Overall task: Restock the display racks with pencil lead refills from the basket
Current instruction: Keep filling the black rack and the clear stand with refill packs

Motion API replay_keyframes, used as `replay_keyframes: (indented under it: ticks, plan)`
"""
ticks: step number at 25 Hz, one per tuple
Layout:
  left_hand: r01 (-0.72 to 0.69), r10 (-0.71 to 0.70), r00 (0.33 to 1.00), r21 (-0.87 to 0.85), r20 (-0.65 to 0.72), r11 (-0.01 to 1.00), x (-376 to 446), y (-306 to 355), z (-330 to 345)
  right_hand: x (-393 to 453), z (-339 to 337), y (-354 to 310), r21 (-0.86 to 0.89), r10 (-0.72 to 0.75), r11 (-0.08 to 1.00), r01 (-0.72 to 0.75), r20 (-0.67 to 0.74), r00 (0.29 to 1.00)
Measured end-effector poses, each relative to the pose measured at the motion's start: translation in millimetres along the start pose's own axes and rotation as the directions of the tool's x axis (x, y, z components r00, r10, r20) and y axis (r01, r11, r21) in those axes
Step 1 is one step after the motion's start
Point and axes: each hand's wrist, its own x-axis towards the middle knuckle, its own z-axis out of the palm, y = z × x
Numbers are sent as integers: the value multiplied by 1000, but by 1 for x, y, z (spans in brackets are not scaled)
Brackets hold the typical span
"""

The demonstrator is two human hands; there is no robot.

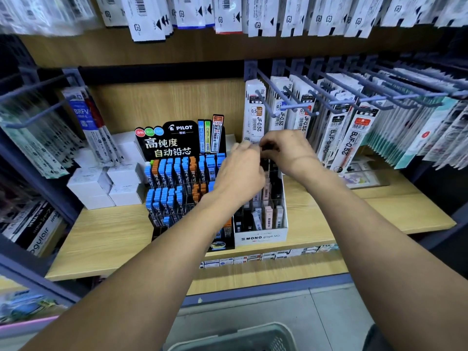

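A black Pilot display rack (177, 138) with blue and orange lead refill cases stands on the wooden shelf (109, 239). Right of it sits a white Mono display box (260, 236) holding black, white and pink lead cases. My left hand (240, 176) and my right hand (286, 150) meet over the back rows of the white box, fingers curled together around small dark refill cases that are mostly hidden. The grey basket (235, 338) shows at the bottom edge, its contents out of sight.
White cartons (106, 183) are stacked left of the Pilot rack. Pen refill packs hang on hooks (336, 117) to the right and on hooks at the left (83, 117). More packs hang from the row above (228, 16).
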Motion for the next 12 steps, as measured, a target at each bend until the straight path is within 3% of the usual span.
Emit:
replay_keyframes:
  ticks: [3, 6, 12]
  plan:
    - [-55, 25, 988, 198, 149, 979, -8, -6, 7, 0, 1, -1, -20, -14, 1000, 14, 12, 1000]
    - [-118, 42, 962, 272, 271, 955, -11, -11, 15, 1, 2, -1, -68, -48, 996, 51, 35, 998]
    - [-123, 33, 955, 295, 294, 948, -8, -9, 18, 2, 7, 1, -125, -86, 988, 91, 51, 995]
